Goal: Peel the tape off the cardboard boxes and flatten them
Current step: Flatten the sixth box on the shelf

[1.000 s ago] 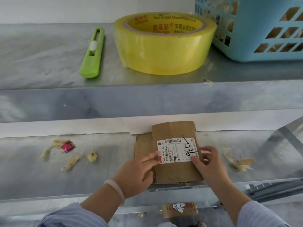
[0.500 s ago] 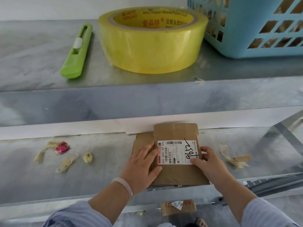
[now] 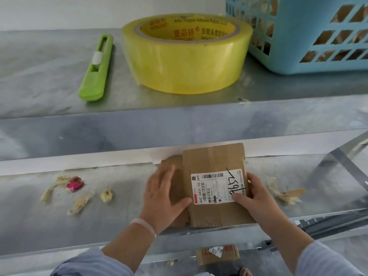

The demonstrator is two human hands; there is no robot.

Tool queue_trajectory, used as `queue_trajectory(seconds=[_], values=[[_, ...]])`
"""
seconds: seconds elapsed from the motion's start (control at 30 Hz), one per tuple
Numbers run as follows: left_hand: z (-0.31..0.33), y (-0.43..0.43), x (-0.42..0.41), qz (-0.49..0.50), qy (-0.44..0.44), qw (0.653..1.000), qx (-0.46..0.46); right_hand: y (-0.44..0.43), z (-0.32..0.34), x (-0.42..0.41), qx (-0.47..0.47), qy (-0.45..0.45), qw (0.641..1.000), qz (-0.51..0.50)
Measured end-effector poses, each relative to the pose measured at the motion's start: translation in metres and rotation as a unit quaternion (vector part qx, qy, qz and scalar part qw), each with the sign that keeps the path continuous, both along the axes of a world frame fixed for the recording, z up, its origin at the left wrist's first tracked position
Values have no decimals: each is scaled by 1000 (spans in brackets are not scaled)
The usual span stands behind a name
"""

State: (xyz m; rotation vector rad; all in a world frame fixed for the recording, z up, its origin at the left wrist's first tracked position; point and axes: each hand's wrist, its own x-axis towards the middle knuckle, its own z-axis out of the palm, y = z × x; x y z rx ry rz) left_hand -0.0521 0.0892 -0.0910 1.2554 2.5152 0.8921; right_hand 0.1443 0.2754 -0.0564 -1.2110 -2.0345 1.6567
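Cardboard box (image 3: 213, 159), pressed flat, lies on the lower shelf (image 3: 39, 222) near its front edge, with its far end up against the white strip at the back. A white label (image 3: 217, 188) with barcodes and a handwritten number faces up on it. Under its left side a second flat sheet (image 3: 179, 184) of cardboard sticks out. The left hand (image 3: 165, 198) rests palm down on that sheet, fingers straight and together, thumb touching the box's left edge beside the label. The right hand (image 3: 256, 198) grips the box's right edge, thumb pressed on the label's lower right corner and fingers curled round the side; whether they reach underneath cannot be seen. Crumpled tape scraps (image 3: 79, 204) and a pink wrapper (image 3: 74, 185) lie on the shelf well left of the hands, and more scraps (image 3: 284, 194) just right of them. On the upper shelf (image 3: 39, 76) a green knife (image 3: 95, 70) lies beside a yellow tape roll (image 3: 185, 62), which touches a blue basket (image 3: 298, 62). Another carton (image 3: 218, 254) shows below the shelf.
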Motion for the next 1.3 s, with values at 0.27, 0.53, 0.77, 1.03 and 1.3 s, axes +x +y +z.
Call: queue_trajectory(seconds=[0.27,0.53,0.77,1.03,1.3], values=[[33,1,-21,8,-164,967,194,-9,10,-3,194,15,979,64],[30,-26,-1,-37,52,983,174,19,50,-17,-113,53,992,-26],[47,-18,6,-80,133,979,135,27,104,-47,133,-182,961,163],[51,-13,9,-50,64,987,140,29,98,-57,224,-158,956,109],[36,6,-8,153,-110,968,165,39,64,-30,-160,99,981,50]])
